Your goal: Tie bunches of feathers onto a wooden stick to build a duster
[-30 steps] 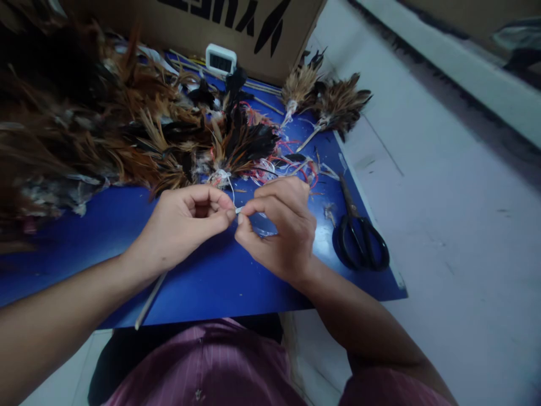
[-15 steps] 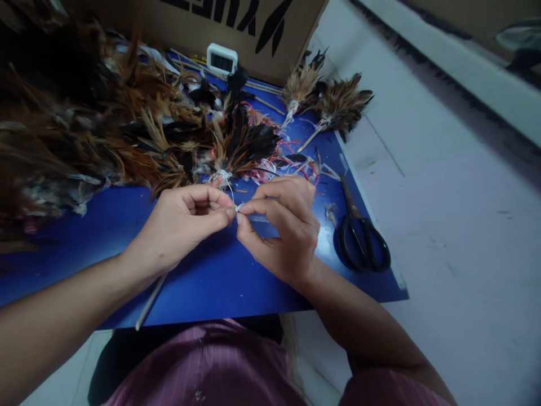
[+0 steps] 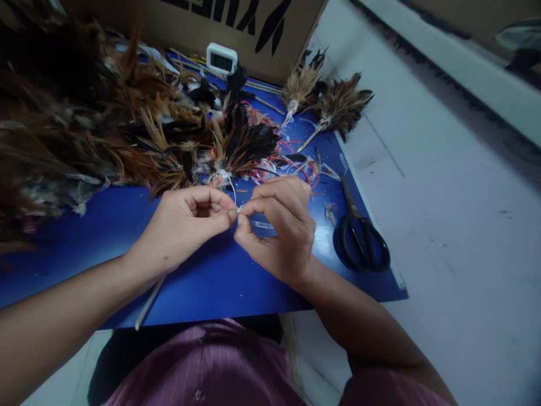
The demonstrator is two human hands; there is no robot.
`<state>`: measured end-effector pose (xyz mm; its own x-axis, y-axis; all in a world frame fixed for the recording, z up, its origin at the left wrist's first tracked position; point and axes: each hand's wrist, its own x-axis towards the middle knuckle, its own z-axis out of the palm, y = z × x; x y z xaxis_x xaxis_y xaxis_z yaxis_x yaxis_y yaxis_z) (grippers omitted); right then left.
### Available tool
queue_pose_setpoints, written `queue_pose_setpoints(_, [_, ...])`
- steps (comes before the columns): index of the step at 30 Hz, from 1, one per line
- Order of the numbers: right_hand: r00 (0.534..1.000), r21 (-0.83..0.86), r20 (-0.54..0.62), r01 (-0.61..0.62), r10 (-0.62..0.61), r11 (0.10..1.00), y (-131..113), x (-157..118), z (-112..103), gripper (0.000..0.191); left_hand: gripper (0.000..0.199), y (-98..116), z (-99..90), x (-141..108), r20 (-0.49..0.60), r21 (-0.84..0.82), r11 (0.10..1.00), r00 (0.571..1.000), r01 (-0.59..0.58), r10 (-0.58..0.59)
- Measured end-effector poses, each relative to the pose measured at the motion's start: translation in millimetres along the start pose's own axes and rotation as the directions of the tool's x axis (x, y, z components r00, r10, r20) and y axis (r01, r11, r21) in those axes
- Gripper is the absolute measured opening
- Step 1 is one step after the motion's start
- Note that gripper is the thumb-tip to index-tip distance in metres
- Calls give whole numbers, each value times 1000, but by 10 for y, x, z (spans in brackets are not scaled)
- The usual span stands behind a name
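Note:
A thin white string (image 3: 233, 190) runs down from the tied white base of a dark and brown feather bundle (image 3: 243, 141) to my fingertips. My left hand (image 3: 190, 223) is closed, thumb and forefinger pinching the string. Close against it, my right hand (image 3: 279, 225) pinches the same string from the right side. A clear strip shows beneath the right fingers. Under my left wrist, a thin stick (image 3: 149, 307) sticks out toward the table's front edge.
Brown and black feathers (image 3: 84, 113) heap over the left. Black-handled scissors (image 3: 361, 242) lie at the right edge of the blue table (image 3: 236, 282). Two feather bundles, a small white digital device (image 3: 222, 58) and a cardboard box (image 3: 236, 28) are at the back.
The pinched fingertips have shifted very slightly right and the right hand has turned a little. Both hands keep their pinch; the clear strip under the right fingers sits slightly lower.

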<state>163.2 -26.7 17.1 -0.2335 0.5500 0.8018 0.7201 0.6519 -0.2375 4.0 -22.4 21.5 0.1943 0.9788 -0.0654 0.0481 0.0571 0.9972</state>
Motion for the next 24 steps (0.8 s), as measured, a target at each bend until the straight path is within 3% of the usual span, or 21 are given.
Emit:
queue_pose_setpoints(18, [1000, 112, 15, -29, 27, 993, 8, 6, -32, 13, 4, 69, 7, 6, 59, -154, 971, 983, 183, -176])
queue_pose_setpoints(24, [1000, 128, 2, -27, 27, 991, 24, 20, -55, 12, 5, 110, -16, 9, 79, -192, 963, 981, 187, -175])
